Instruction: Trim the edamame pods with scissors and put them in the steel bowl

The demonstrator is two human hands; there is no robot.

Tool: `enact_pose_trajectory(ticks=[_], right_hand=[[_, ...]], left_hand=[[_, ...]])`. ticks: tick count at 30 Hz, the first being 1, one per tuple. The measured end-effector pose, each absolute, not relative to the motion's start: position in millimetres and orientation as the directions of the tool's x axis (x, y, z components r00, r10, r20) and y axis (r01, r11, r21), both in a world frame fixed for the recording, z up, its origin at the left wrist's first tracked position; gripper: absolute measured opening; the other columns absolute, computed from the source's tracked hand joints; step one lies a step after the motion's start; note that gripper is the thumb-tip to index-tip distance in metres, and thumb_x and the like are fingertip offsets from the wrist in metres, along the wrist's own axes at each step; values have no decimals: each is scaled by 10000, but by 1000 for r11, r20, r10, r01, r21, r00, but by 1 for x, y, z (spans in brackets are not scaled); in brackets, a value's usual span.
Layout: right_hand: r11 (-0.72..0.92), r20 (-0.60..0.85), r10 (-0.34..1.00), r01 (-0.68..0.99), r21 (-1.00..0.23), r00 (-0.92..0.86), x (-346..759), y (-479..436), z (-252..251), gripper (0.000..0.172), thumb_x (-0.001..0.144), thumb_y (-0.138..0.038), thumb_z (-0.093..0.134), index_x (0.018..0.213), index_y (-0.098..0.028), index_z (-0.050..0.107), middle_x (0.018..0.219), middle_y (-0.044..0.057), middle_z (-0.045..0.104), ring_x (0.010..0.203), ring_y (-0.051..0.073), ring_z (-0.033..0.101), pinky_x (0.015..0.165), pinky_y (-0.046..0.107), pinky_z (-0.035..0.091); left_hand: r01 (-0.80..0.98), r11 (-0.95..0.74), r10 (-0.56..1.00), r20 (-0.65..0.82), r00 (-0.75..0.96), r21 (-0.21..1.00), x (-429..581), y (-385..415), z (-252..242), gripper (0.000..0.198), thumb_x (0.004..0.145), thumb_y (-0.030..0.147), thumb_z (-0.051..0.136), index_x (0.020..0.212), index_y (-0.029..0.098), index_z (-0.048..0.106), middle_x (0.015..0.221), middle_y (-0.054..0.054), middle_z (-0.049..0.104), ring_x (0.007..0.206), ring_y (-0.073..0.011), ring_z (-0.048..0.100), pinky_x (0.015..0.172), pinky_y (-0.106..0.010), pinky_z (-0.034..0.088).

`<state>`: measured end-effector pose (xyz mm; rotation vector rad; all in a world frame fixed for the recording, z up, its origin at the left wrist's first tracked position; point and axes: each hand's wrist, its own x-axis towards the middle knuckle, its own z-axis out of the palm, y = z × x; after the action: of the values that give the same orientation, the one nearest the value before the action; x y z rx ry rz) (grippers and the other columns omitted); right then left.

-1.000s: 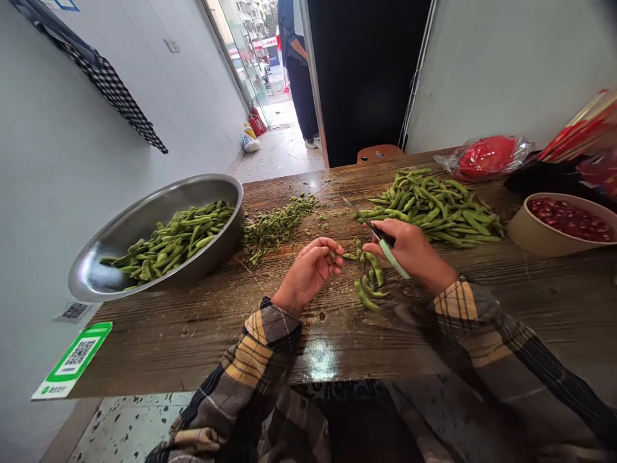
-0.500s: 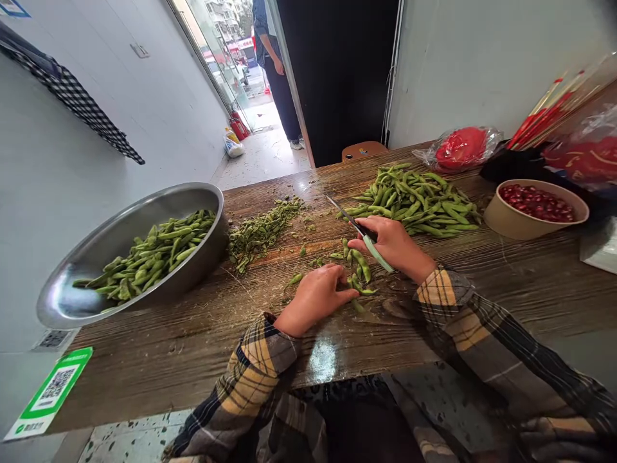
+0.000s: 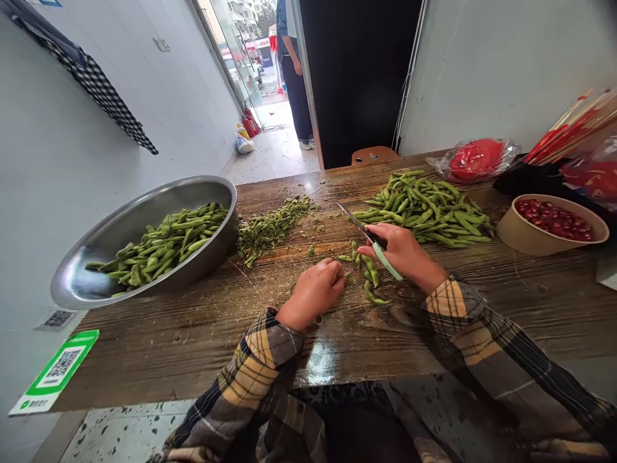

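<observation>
The fingers of my left hand (image 3: 315,289) are curled under, tips pressed to the wooden table (image 3: 193,321) just left of a few loose edamame pods (image 3: 370,275). I cannot tell whether they pinch a pod or only rest there. My right hand (image 3: 403,252) is closed around the pale green handle of a pair of scissors (image 3: 380,252). The dark blades stick out past the knuckles towards the far left, and from here I cannot see how far apart they are. The loose pods lie between the two hands, touching the near side of the right one.

Just beyond the right hand, on the far right of the table, lies a broad heap of untrimmed pods (image 3: 427,206). To the far left of the hands a strip of cut pod ends (image 3: 272,225) runs up to a steel basin (image 3: 110,231). The basin is tipped towards me and holds trimmed pods (image 3: 166,243).

At the right edge stands a paper bowl (image 3: 520,238) of dark red fruit. Behind it are a clear bag of something red (image 3: 475,157) and red-tipped sticks (image 3: 569,125). A green QR sticker (image 3: 55,370) sits at the near left corner. Another person (image 3: 294,71) stands in the far doorway.
</observation>
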<state>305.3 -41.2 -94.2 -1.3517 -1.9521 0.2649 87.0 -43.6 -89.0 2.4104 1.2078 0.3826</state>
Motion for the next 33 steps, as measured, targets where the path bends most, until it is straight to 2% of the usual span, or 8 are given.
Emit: enact_pose_trajectory(ticks=[3, 7, 11, 15, 18, 24, 29, 33], right_hand=[[425, 448, 877, 711, -560, -172, 304, -44, -91, 374, 832, -428, 632, 1097, -165, 657, 924, 103, 694, 848, 254, 647, 789, 385, 502], [455, 443, 872, 682, -573, -210, 301, -48, -89, 400, 809, -422, 662, 1128, -181, 651, 968, 99, 694, 901, 256, 650, 821, 389, 504], [482, 383, 872, 662, -573, -304, 299, -50, -89, 451, 765, -426, 705, 1151, -202, 640, 974, 78, 672, 865, 237, 638, 779, 369, 510], [494, 334, 869, 683, -538, -365, 298, -51, -88, 487, 753, -438, 711, 1165, -194, 623, 906, 58, 633, 752, 204, 605, 704, 342, 505], [498, 333, 867, 674, -545, -371, 298, -52, -89, 504, 751, -442, 715, 1177, -193, 612, 917, 58, 625, 767, 208, 606, 709, 344, 505], [526, 328, 850, 633, -569, -411, 293, -55, -88, 508, 754, -434, 721, 1185, -194, 598, 964, 63, 618, 748, 192, 599, 705, 341, 506], [533, 321, 845, 630, -565, -427, 284, -58, -87, 517, 768, -414, 715, 1207, -176, 582, 920, 49, 596, 746, 185, 584, 703, 325, 494], [534, 323, 845, 626, -569, -427, 279, -60, -90, 490, 791, -441, 688, 1183, -165, 584, 905, 50, 591, 702, 175, 564, 661, 310, 475]], left_hand=[[558, -466, 825, 108, 555, 687, 84, -36, -87, 139, 817, 213, 531, 683, 175, 530, 705, -14, 522, 694, -141, 456, 638, -256, 330], [245, -160, 876, 23, 482, 956, 81, -32, -79, 188, 807, 324, 601, 738, 154, 563, 674, 10, 528, 613, -97, 410, 578, -218, 321], [-39, 151, 883, -117, 455, 988, 79, -34, -74, 267, 738, 386, 703, 809, 152, 596, 701, -3, 607, 566, -68, 444, 535, -195, 310], [-125, 252, 882, -175, 437, 960, 78, -33, -76, 340, 677, 364, 771, 909, 137, 669, 693, 10, 597, 483, -29, 374, 449, -189, 228], [-180, 267, 901, -179, 395, 947, 77, -31, -79, 316, 655, 331, 791, 875, 144, 664, 675, 35, 552, 450, -10, 315, 418, -185, 165], [-205, 171, 940, -98, 326, 964, 79, -31, -81, 254, 660, 300, 784, 742, 142, 603, 597, 59, 472, 458, -22, 324, 437, -183, 220], [-128, 76, 952, -34, 303, 989, 84, -35, -84, 242, 653, 288, 787, 709, 133, 609, 657, 35, 544, 542, -45, 394, 545, -197, 318], [-66, 11, 949, 10, 314, 998, 84, -36, -86, 245, 680, 317, 768, 720, 129, 618, 688, 18, 565, 614, -72, 443, 608, -210, 344]])
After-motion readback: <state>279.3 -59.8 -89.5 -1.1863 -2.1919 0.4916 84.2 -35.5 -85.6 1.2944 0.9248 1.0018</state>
